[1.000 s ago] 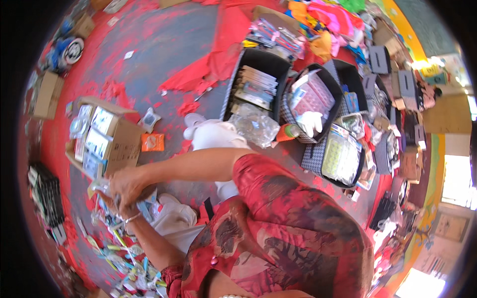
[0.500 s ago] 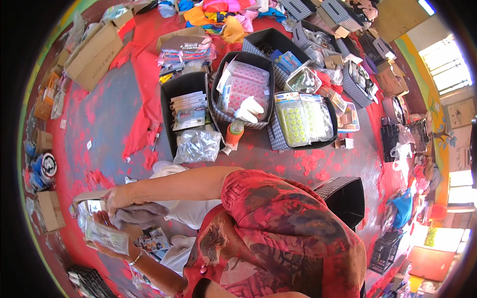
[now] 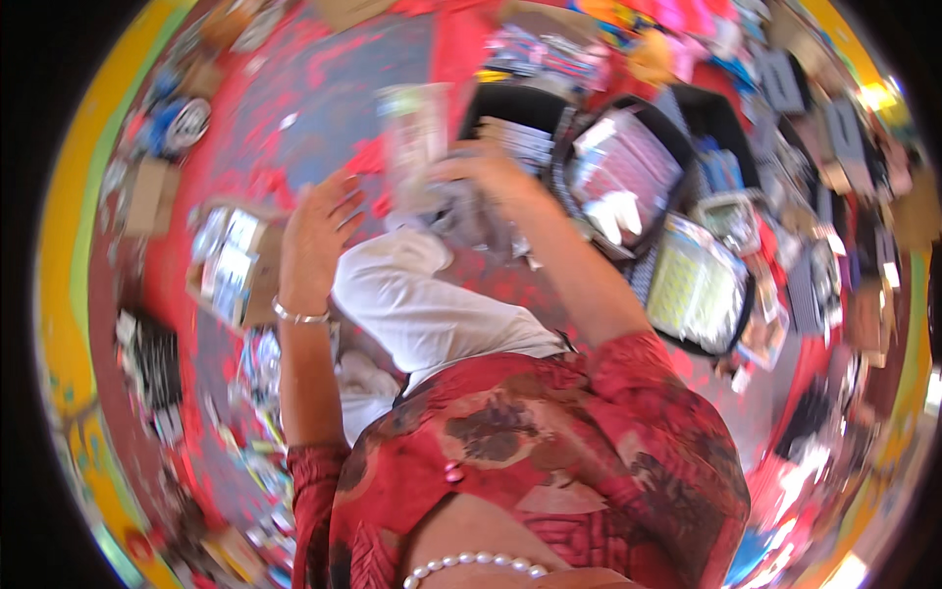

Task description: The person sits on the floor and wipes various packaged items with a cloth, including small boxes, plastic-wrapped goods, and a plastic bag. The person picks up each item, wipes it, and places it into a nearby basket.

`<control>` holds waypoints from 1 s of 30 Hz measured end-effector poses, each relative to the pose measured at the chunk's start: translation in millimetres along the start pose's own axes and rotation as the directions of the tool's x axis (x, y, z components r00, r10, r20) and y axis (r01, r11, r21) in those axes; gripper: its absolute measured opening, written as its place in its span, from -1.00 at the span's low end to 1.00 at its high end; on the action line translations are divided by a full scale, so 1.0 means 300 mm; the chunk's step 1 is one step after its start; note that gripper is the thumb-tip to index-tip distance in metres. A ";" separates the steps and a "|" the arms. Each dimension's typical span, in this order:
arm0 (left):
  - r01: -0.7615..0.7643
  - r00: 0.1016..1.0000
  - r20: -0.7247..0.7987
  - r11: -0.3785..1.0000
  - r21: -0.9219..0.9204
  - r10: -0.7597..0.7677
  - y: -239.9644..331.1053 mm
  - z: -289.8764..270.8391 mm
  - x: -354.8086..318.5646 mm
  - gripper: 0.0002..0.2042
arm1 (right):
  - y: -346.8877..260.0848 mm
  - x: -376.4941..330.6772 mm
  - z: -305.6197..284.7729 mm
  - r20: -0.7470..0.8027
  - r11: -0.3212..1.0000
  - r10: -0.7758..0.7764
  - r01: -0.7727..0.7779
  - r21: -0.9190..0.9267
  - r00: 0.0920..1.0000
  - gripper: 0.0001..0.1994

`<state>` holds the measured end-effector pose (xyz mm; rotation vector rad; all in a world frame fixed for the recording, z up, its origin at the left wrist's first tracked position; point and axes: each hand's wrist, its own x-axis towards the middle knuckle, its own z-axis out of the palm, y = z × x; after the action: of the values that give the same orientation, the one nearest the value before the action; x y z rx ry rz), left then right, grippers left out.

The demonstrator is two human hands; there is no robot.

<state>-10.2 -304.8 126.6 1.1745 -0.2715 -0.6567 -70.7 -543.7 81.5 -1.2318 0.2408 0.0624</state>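
My right hand (image 3: pixel 486 169) is closed on a clear flat plastic pack (image 3: pixel 412 128), smeared by motion, with pale contents I cannot make out. A grey cloth (image 3: pixel 461 214) hangs below the same hand, seemingly gripped with it. My left hand (image 3: pixel 322 231) is raised to the left of the pack, fingers apart and holding nothing. Beside and below it stands an open cardboard box (image 3: pixel 263 285) with white and bluish packs inside. My knee in white trousers (image 3: pixel 402 270) is below both hands.
Ahead right, a dark bin (image 3: pixel 481 103) holds flat packs. Next to it are a checked bin (image 3: pixel 564 182) with pink-patterned trays and a white item, and another with green-dotted packs (image 3: pixel 692 285). Colourful cloths (image 3: pixel 667 49) lie far off. A blue bundle (image 3: pixel 177 128) lies at left.
My view has swung left. The plastic pack has passed from my left hand to my right and moved forward. My left hand has let go, and the cloth stays with my right hand.
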 end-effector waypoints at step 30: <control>-0.183 0.541 -0.805 0.900 -0.395 -0.243 -0.260 -0.695 -0.659 -0.83 | 0.278 0.182 -0.698 -0.608 0.230 -0.187 -0.568 -0.791 0.771 -0.66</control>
<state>-82.3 -44.1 2.5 0.9233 0.7225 -0.0841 -63.6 -717.0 -72.6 -2.5219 1.0972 0.0477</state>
